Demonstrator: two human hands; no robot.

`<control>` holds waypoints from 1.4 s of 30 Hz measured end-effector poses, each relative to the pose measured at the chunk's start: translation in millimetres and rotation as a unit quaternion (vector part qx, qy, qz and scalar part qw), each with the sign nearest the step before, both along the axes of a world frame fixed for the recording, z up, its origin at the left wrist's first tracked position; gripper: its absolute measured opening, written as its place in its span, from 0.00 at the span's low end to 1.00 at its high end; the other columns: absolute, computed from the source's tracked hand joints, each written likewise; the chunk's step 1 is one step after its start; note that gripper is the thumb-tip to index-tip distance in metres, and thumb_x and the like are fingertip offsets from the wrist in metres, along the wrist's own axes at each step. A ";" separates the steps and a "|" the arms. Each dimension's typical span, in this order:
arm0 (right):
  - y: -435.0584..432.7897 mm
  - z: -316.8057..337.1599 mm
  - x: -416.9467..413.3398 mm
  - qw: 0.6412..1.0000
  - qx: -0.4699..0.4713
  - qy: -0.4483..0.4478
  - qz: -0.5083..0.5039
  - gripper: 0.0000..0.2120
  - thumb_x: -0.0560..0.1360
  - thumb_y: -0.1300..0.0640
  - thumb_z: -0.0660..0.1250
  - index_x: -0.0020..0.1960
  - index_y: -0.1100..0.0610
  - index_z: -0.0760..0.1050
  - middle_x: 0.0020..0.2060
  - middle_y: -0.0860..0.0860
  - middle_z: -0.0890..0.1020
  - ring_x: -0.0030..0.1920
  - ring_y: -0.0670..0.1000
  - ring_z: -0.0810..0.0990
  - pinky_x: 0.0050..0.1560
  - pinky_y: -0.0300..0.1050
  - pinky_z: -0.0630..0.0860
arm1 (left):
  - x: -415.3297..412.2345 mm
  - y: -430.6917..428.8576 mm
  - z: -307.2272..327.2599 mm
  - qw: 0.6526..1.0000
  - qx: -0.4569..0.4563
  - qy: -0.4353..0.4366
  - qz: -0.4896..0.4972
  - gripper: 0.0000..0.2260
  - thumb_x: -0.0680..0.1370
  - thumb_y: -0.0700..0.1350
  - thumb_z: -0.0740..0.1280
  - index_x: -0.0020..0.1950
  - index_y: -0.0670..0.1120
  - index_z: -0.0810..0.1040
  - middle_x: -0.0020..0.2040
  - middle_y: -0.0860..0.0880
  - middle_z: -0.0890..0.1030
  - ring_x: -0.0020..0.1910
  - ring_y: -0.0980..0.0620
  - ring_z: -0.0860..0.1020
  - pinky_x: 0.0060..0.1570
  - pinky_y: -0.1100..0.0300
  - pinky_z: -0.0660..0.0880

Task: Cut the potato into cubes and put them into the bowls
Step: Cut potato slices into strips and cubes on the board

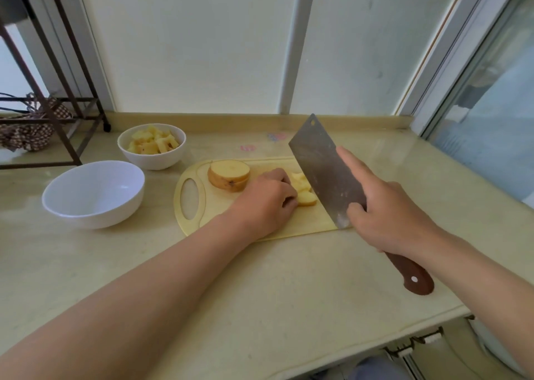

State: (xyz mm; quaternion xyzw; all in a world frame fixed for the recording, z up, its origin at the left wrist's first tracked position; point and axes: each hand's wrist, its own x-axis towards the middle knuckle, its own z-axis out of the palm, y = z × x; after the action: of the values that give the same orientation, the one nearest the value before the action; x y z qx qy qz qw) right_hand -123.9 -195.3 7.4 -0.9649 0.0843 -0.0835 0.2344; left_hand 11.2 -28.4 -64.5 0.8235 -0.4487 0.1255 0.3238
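Two lots of potato lie on the yellow cutting board (303,225). Toward its handle end sits a thick round of potato (228,176), pale cut face up, brown skin with dark specks around the side. A line through the skin hints at two slices stacked, though I can't say for sure.

Just right of it, the left hand (267,203) has its fingers curled down over a small heap of potato pieces (304,196), pale yellow, one with a strip of skin along its near edge. The hand covers most of that heap, so I can't make out how many pieces there are or what shape they have.

The right hand (390,215) grips the cleaver (323,171) where blade meets handle, forefinger laid straight along the flat of the steel. The blade stands tilted, its edge down at the board right against the pieces, and it hides whatever lies behind it. The reddish-brown handle end sticks out below the palm.

More cut potato fills the small white bowl (157,161) at the back left of the counter (260,278). A larger white bowl (95,222) stands nearer, left of the board. At the far left a dark metal rack (57,100) runs out of view, with a patterned cloth (29,137) under it, too blurred to read.
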 end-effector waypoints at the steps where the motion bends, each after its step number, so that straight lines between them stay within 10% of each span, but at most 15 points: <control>1: 0.8 -0.4 -1.3 1.000 -0.003 0.004 0.005 0.45 0.77 0.64 0.58 0.79 0.27 0.45 0.27 0.54 0.74 0.23 0.48 0.70 0.32 0.59 0.81 | 0.1 -0.1 0.1 1.000 0.002 -0.001 0.000 0.07 0.77 0.43 0.68 0.45 0.41 0.84 0.48 0.46 0.77 0.44 0.47 0.76 0.46 0.51 0.75; 6: -1.4 -3.1 -2.3 0.999 -0.027 0.025 0.032 0.44 0.77 0.63 0.59 0.80 0.28 0.46 0.28 0.51 0.75 0.23 0.46 0.71 0.27 0.43 0.72 | 2.5 0.5 1.2 1.000 0.007 0.000 0.004 0.08 0.77 0.43 0.68 0.46 0.41 0.84 0.46 0.47 0.79 0.43 0.48 0.77 0.46 0.52 0.75; 13: 8.1 9.2 2.5 0.988 -0.098 0.109 0.045 0.43 0.79 0.61 0.57 0.79 0.28 0.39 0.34 0.55 0.78 0.32 0.57 0.79 0.36 0.53 0.78 | 4.6 -0.5 -1.6 1.000 -0.005 -0.012 0.008 0.07 0.75 0.42 0.68 0.42 0.41 0.84 0.42 0.46 0.80 0.41 0.49 0.78 0.43 0.51 0.76; 18: 26.7 25.1 31.4 0.974 -0.116 0.189 0.044 0.44 0.78 0.63 0.57 0.81 0.32 0.38 0.40 0.56 0.76 0.24 0.52 0.77 0.24 0.46 0.77 | 5.8 -2.6 -2.1 1.000 -0.008 -0.023 0.002 0.07 0.74 0.41 0.68 0.39 0.41 0.83 0.40 0.46 0.80 0.38 0.47 0.77 0.39 0.50 0.75; 36: 22.0 30.1 41.4 0.982 -0.013 0.187 0.028 0.44 0.77 0.66 0.57 0.80 0.30 0.46 0.53 0.53 0.78 0.27 0.54 0.80 0.25 0.46 0.79 | 3.4 -0.7 -1.5 1.000 -0.002 -0.029 0.011 0.06 0.75 0.42 0.69 0.41 0.40 0.82 0.43 0.45 0.79 0.40 0.46 0.76 0.41 0.50 0.76; 42: -7.6 40.4 37.4 0.984 0.168 0.047 -0.031 0.41 0.76 0.70 0.59 0.79 0.35 0.58 0.24 0.53 0.81 0.18 0.52 0.72 0.24 0.44 0.74 | 0.0 0.7 1.5 0.999 -0.003 0.018 0.050 0.08 0.74 0.45 0.70 0.50 0.43 0.76 0.48 0.48 0.75 0.47 0.48 0.73 0.45 0.58 0.70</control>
State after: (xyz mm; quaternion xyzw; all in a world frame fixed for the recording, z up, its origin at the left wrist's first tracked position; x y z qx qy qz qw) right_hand -86.5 -202.9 47.9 -0.9116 0.1379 -0.0301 0.3860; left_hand 11.2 -27.7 -63.1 0.8459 -0.4008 0.1281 0.3278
